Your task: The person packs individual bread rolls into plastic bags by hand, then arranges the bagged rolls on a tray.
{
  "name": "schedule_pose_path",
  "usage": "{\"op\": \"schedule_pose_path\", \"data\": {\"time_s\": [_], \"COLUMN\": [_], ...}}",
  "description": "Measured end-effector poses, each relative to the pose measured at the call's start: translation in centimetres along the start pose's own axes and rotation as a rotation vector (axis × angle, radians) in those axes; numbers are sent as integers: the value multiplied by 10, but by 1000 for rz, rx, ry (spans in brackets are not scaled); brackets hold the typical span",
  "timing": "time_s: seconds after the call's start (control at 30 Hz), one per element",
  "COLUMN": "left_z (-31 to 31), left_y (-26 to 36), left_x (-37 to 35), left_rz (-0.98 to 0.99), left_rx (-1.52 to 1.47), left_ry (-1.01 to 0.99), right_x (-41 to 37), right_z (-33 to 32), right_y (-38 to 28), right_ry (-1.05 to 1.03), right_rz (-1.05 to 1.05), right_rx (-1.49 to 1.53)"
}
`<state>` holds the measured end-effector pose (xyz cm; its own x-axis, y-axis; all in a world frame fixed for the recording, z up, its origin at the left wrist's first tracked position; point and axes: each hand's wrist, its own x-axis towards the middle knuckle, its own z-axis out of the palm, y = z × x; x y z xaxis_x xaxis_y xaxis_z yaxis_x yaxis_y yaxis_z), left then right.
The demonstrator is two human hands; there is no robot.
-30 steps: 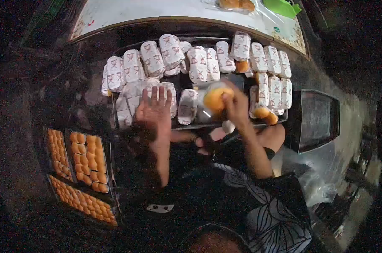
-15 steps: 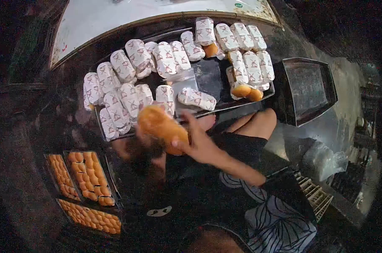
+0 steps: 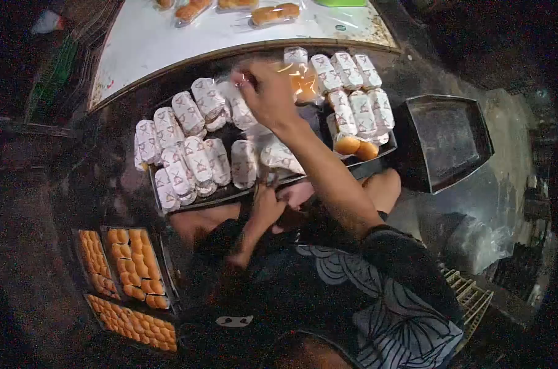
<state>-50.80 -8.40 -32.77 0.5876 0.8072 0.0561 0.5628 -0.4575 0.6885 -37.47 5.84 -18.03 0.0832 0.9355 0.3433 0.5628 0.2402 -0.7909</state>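
A seated person's right hand (image 3: 268, 95), fingers curled, reaches over a dark tray (image 3: 211, 202); blur hides whether it grips anything. The left hand (image 3: 267, 204) is low at the tray's near edge, its grasp impossible to tell. Paper-lined buns (image 3: 198, 161) fill much of the tray, mostly printed side up, apparently turned over and kept within reach. Bagged buns (image 3: 275, 13) lie beyond, on the white table (image 3: 168, 38).

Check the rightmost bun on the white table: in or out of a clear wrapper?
In. Clear, shiny film shows around the bun on the white table; whether it is sealed, I cannot tell.
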Motion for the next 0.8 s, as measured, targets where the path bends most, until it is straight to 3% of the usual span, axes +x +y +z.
{"op": "schedule_pose_path", "data": {"time_s": [0.03,0.07,0.1,0.13,0.17,0.23,0.27,0.3,0.33,0.37,0.4,0.43,0.5,0.53,0.6,0.67,0.7,0.73,0.77,0.8], "left_z": [15,25,35,26,21,21,23,19,16,13,39,37,30,25,4,-11,-16,-19,-22,-24], "left_y": [-15,-35,-51,-47,-45,-49,-51,-45,-39,-34,-65,-67,-57,-53,-32,-22,-21,-18,-14,-4], "left_x": [7,15,16,21,24,21,17,18,20,21,21,23,26,26,24,24,21,18,17,17], "left_rz": [166,225,228,-20,-271,-178,-83,-84,-91,-98,-75,-66,28,-28,-71,-118,-96,-76,-87,-123], "left_rx": [238,420,424,431,419,403,389,386,397,406,460,457,443,319,435,547,353,161,163,-32], "left_ry": [135,113,142,-206,-556,-444,-344,-347,-360,-376,-378,-377,-188,-193,-192,-191,-73,48,45,117], "right_x": [6,-5,-32,-63,-105,-165,-163,-157,-150,-134,-125,-110,-104,-115,-150,-206,-225,-240,-237,-242], "right_z": [11,15,22,24,41,40,30,19,9,-7,-11,-23,-26,-28,-30,-16,-11,-8,-8,3], "right_y": [9,14,29,50,90,154,155,158,162,155,179,181,179,174,129,98,84,67,47,49], "right_ry": [203,190,24,-315,-286,-499,-476,-445,-258,-236,-109,-129,401,235,15,-235,-507,-622,-605,-432], "right_rz": [-288,-360,-153,160,-16,-108,30,168,146,244,181,367,67,305,390,356,380,364,385,400], "right_rx": [85,-12,-75,-233,-543,-632,-537,-443,-374,-351,-301,-302,-541,-488,-318,155,129,336,261,207]}}
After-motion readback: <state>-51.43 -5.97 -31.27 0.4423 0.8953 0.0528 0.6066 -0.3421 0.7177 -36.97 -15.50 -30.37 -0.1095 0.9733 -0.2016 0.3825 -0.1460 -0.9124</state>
